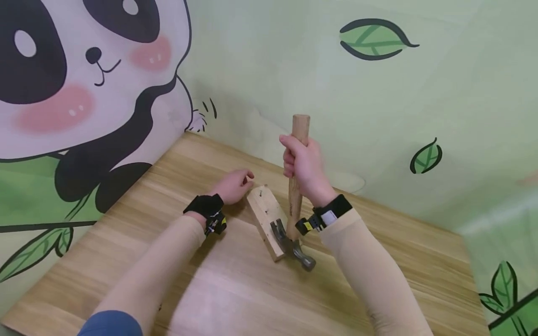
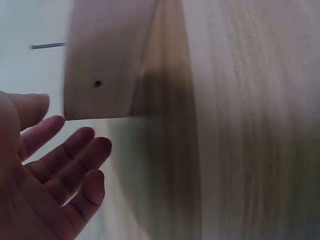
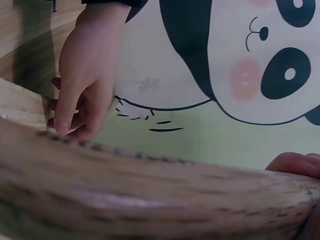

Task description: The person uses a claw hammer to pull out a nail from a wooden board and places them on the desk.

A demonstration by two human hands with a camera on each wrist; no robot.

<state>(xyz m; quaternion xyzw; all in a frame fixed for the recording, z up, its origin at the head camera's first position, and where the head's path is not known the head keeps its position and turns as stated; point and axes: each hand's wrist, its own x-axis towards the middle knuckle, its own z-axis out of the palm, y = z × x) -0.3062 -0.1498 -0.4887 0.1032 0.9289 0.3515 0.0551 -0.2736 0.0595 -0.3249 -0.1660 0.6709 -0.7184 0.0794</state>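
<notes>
Head down, the claw hammer (image 1: 295, 200) is being gripped by the right hand (image 1: 308, 168), claw right at the wooden block (image 1: 265, 223) on the tabletop (image 1: 235, 280), the left hand (image 1: 233, 186) being held relaxed beside the block!

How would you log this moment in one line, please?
right hand: grips head-down hammer | left hand: beside wooden block | surface: wooden tabletop

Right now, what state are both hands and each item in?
Wooden block: on the tabletop.
Far-end nail: sticking out of the block.
Hammer: handle up, claw at the block's near end.
Left hand: empty, relaxed, beside the block.
Right hand: grip closed round the hammer.
</notes>
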